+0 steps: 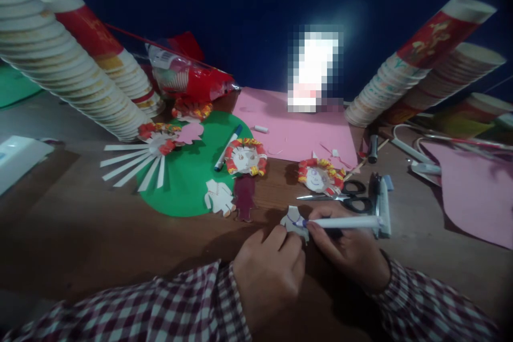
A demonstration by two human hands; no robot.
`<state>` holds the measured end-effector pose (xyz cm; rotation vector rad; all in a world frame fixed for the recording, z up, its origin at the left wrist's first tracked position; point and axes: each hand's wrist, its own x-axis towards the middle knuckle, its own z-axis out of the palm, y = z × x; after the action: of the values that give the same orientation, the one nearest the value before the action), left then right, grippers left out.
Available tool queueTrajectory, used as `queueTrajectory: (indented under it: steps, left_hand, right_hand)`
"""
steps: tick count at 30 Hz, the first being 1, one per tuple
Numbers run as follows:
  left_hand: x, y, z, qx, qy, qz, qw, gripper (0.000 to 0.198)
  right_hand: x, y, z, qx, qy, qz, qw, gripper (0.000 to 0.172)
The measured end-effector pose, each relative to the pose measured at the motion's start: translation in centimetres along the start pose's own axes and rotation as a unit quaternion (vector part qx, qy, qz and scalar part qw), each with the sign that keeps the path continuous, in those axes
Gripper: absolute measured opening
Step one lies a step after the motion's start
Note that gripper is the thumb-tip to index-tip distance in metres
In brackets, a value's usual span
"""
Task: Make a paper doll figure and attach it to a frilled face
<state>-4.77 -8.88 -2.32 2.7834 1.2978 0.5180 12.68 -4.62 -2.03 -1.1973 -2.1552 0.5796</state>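
My right hand [352, 254] grips a white marker [348, 222], its purple tip touching a small white paper cutout [293, 216] shaped like a body. Purple lines run across the cutout's neck and front. With curled fingers my left hand [270, 267] pins the cutout's lower edge to the table; the fingertips are partly hidden. Left of it lie a maroon paper cutout [245, 197] and another white body cutout [219, 196]. A ring-shaped paper face [318, 177] with red and yellow trim sits just beyond, near black-handled scissors [348, 199].
Leaning stacks of paper cups [76, 64] stand at left, with more cup stacks [409, 75] at right. A green paper circle [176, 192] bears a blue-capped marker [228, 147] and another trimmed face [246, 157]. Pink paper [264, 112] lies behind. A bright pixelated patch covers the back.
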Motion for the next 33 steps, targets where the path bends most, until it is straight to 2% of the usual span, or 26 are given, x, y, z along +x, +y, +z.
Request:
queueTrajectory:
  steps: [15,33]
  left_hand:
    - [0.33,0.12,-0.23,-0.005,0.005,-0.017,1.000,0.011]
    - [0.08,0.12,-0.06,-0.008,0.006,-0.020,1.000,0.007]
  right_hand:
    - [0.10,-0.12,-0.01,0.003,-0.010,-0.004,1.000,0.003]
    - [0.07,-0.01,0.05,-0.002,-0.005,-0.006,1.000,0.002]
